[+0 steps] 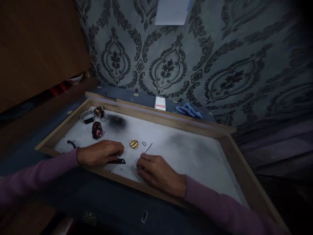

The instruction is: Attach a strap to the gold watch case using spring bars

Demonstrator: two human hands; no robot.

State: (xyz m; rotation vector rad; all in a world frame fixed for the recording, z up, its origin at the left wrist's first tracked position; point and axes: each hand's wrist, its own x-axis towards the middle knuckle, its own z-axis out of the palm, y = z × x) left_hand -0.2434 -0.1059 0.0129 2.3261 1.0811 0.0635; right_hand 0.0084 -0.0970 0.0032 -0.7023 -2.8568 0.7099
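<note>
My left hand (101, 152) is closed with curled fingers near the tray's front side. A flat black strip (120, 161) with a hole near its end sticks out from under its fingers. My right hand (160, 171) is pinched around a thin dark rod (148, 148) that points up and away; its kind is unclear. Between and beyond both hands lie a round gold watch case part (134, 144) and a small dark ring (144, 143). Several watches sit farther left: a dark red one (97, 130), a silver one (87, 116) and a brown one (99, 111).
Wooden walls (156, 118) frame the white-bottomed tray. A curved black piece (71, 143) lies in its left corner. Behind it are a small white box (160, 103) and a blue cloth (188, 110), near the patterned wall (168, 62). A wooden cabinet (41, 49) stands left.
</note>
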